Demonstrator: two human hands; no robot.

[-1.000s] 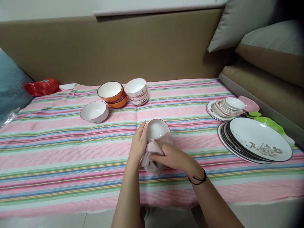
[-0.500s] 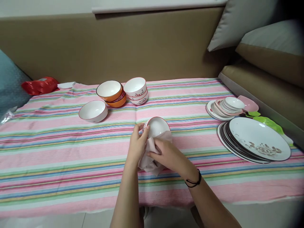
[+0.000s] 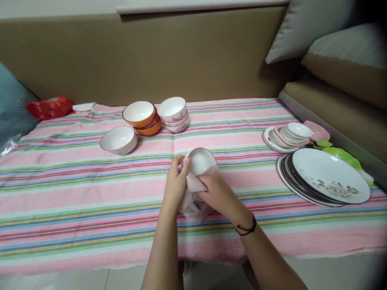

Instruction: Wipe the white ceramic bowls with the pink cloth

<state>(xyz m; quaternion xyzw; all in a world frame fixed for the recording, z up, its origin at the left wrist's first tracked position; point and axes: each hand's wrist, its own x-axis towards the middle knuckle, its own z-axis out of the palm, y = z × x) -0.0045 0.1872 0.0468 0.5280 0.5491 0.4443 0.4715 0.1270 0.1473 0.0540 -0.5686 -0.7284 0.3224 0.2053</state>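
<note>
My left hand (image 3: 175, 182) grips the left rim of a white bowl with a red edge (image 3: 200, 160), held tilted just above the striped tablecloth (image 3: 75, 185). My right hand (image 3: 219, 194) is closed on a pale pink cloth (image 3: 191, 201) and presses it against the bowl's near side. The cloth hangs bunched below both hands. A black band circles my right wrist.
A single white bowl (image 3: 118, 139), stacked orange bowls (image 3: 141, 117) and stacked white bowls (image 3: 173, 114) stand at the back left. Small saucers (image 3: 290, 135) and large plates (image 3: 326, 177) are stacked at the right, beside green and pink dishes. A red bag (image 3: 50, 106) lies far left.
The bowl has lifted and turned slightly between my hands, and my right hand with the cloth has shifted along its near side.
</note>
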